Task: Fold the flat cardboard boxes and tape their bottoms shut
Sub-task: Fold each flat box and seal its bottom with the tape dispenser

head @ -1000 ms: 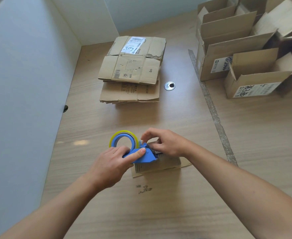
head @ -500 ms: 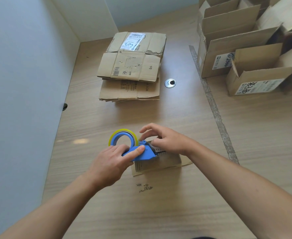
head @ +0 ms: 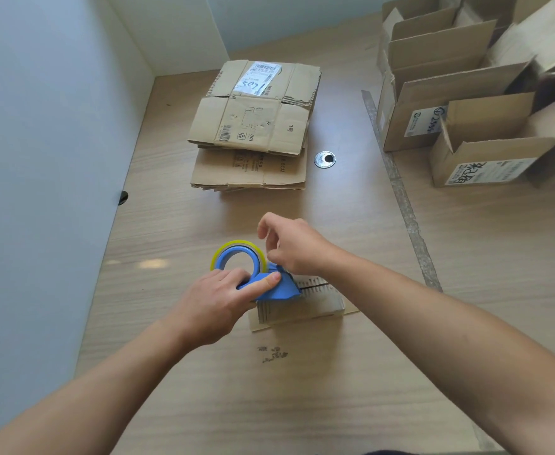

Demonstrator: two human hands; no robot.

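1. The left hand [head: 217, 303] grips the blue plastic tape dispenser [head: 274, 289], with its thumb along the body and its fingers curled round the side by the yellow-edged tape roll [head: 236, 254].
2. The right hand [head: 294, 246] is raised just above the dispenser's front end with its fingers curled. I cannot tell whether it pinches a tape end, because no strip is visible.
3. The small brown cardboard box [head: 305, 302] lies directly under the dispenser and extends to its right, with its dark centre seam pointing away from the blade end.
4. The step in hand looks like starting a strip along that seam. To do it well:
   - Keep the dispenser pressed flat on the box.
   - Anchor the tape end at the near edge.
   - Pull straight along the slit so both flaps are caught evenly.
5. The box looks light and may slide on the pale wooden table [head: 302, 389], so the free hand should probably steady it.
6. The stack of flat cardboard boxes [head: 253, 126] lies well apart, farther up the table.
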